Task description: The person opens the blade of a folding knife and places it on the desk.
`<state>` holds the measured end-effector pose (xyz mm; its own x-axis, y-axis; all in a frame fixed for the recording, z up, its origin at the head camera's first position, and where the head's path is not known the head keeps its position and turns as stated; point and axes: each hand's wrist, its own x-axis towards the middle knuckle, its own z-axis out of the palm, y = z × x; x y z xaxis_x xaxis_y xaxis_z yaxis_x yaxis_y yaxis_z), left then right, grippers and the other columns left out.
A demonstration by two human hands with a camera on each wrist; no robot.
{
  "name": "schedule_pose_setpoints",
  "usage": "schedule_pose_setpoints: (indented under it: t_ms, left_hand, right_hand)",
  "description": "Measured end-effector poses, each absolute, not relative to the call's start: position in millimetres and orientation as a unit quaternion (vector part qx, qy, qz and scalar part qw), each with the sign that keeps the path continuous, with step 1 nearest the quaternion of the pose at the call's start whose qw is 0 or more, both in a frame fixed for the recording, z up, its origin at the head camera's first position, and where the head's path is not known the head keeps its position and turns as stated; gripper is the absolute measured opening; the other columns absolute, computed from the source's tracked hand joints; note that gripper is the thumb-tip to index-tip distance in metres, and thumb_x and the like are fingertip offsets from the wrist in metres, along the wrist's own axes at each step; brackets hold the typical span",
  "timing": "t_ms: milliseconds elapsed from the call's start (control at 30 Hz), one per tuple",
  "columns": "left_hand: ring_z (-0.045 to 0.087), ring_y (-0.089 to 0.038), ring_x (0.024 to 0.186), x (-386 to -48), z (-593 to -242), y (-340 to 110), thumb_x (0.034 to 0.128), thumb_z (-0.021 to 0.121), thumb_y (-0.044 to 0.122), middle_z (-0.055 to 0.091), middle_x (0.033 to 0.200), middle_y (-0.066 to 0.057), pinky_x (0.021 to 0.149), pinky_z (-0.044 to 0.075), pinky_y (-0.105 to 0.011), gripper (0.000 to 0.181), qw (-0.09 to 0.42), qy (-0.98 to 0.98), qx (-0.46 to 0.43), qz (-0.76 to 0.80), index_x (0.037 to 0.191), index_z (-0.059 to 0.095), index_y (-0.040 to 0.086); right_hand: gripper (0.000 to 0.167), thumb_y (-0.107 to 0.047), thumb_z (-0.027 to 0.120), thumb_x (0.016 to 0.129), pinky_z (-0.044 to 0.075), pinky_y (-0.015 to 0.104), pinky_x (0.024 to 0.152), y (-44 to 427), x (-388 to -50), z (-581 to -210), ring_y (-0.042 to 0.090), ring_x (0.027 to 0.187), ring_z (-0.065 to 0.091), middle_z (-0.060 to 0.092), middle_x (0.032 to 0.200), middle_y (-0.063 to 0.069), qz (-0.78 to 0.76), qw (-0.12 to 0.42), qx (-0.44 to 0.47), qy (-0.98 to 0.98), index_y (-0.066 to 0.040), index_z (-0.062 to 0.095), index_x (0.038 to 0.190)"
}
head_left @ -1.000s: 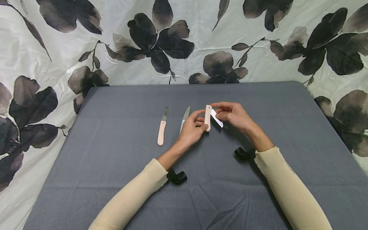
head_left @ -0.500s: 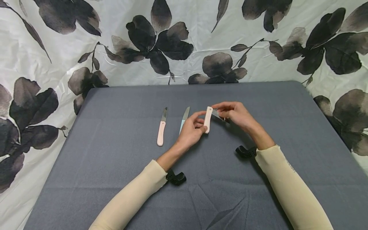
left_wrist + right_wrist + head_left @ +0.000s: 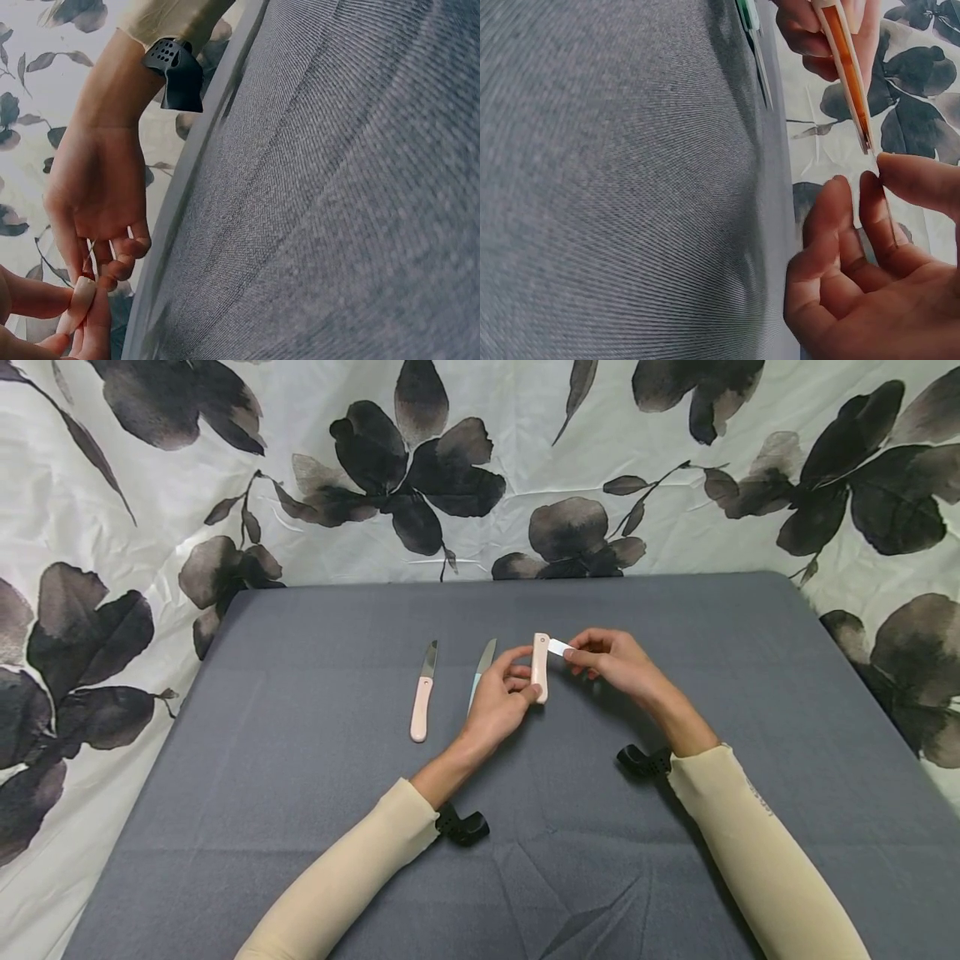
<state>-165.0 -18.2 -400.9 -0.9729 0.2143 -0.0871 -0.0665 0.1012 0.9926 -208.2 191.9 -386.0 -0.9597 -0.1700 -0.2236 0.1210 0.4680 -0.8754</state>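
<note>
In the head view, my left hand (image 3: 497, 703) grips the pale pink handle of a folding knife (image 3: 540, 672), held upright above the table. The blade (image 3: 558, 647) sticks out partly unfolded from the handle's upper end, toward the right. My right hand (image 3: 618, 667) pinches that blade between thumb and fingers, which cover its outer part. The right wrist view shows the handle's open slot (image 3: 847, 67), orange inside, with the thin blade edge-on in the right fingers. To the left lies a pink-handled knife (image 3: 422, 706), unfolded. A light blue-handled knife (image 3: 486, 658) lies partly behind my left hand.
A grey cloth (image 3: 337, 827) covers the table, slightly creased near the front. A white curtain with dark flowers (image 3: 420, 468) hangs behind the far edge. Black wrist cameras (image 3: 463, 827) sit on both wrists.
The blade has swung up and away from the handle, from slanting steeply down to pointing nearly rightward. My right fingers moved with it; my left hand stays almost still.
</note>
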Motion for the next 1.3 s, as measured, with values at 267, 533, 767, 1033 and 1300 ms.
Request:
schedule_pose_setpoints:
  t_ms: [267, 533, 767, 1033, 1300]
  left_hand:
    - [0.071, -0.022, 0.096, -162, -404, -17, 0.0938, 0.065, -0.007, 0.067, 0.117, -0.019, 0.074, 0.053, -0.021, 0.057, 0.101, 0.734, 0.056, 0.669, 0.147, 0.056, 0.013]
    - [0.069, -0.016, 0.09, -160, -410, -18, 0.091, 0.065, -0.01, 0.068, 0.113, -0.02, 0.072, 0.052, -0.019, 0.059, 0.095, 0.735, 0.066, 0.669, 0.145, 0.057, 0.012]
    - [0.069, -0.015, 0.09, -159, -412, -17, 0.0911, 0.066, -0.009, 0.068, 0.111, -0.018, 0.073, 0.053, -0.02, 0.06, 0.101, 0.736, 0.075, 0.665, 0.145, 0.057, 0.015]
    - [0.07, -0.018, 0.09, -158, -412, -17, 0.0908, 0.066, -0.009, 0.069, 0.111, -0.021, 0.073, 0.053, -0.019, 0.06, 0.1, 0.736, 0.086, 0.664, 0.145, 0.058, 0.014]
    - [0.069, -0.015, 0.087, -157, -414, -17, 0.0917, 0.066, -0.009, 0.07, 0.11, -0.02, 0.072, 0.053, -0.018, 0.058, 0.106, 0.74, 0.092, 0.657, 0.145, 0.058, 0.014]
  right_hand:
    - [0.031, -0.027, 0.072, 0.096, 0.052, 0.031, 0.072, 194, -205, -388, 0.017, 0.079, 0.061, 0.072, 0.084, -0.002, -0.515, 0.107, -0.01, 0.85, 0.0, 0.073, 0.11]
    - [0.032, -0.023, 0.072, 0.096, 0.054, 0.024, 0.075, 194, -204, -391, 0.01, 0.084, 0.065, 0.07, 0.079, -0.02, -0.539, 0.065, 0.02, 0.84, 0.003, 0.073, 0.114]
    - [0.042, -0.026, 0.072, 0.098, 0.058, 0.022, 0.079, 196, -205, -392, 0.001, 0.084, 0.069, 0.072, 0.079, -0.017, -0.587, 0.079, 0.05, 0.804, 0.005, 0.067, 0.126]
    - [0.017, -0.016, 0.076, 0.095, 0.059, 0.018, 0.074, 196, -207, -398, 0.002, 0.079, 0.071, 0.074, 0.08, -0.012, -0.677, 0.068, 0.079, 0.729, -0.005, 0.073, 0.107]
    - [0.01, 0.0, 0.075, 0.092, 0.062, 0.02, 0.079, 193, -208, -400, 0.007, 0.083, 0.075, 0.075, 0.087, -0.004, -0.778, 0.058, 0.098, 0.618, -0.002, 0.073, 0.102]
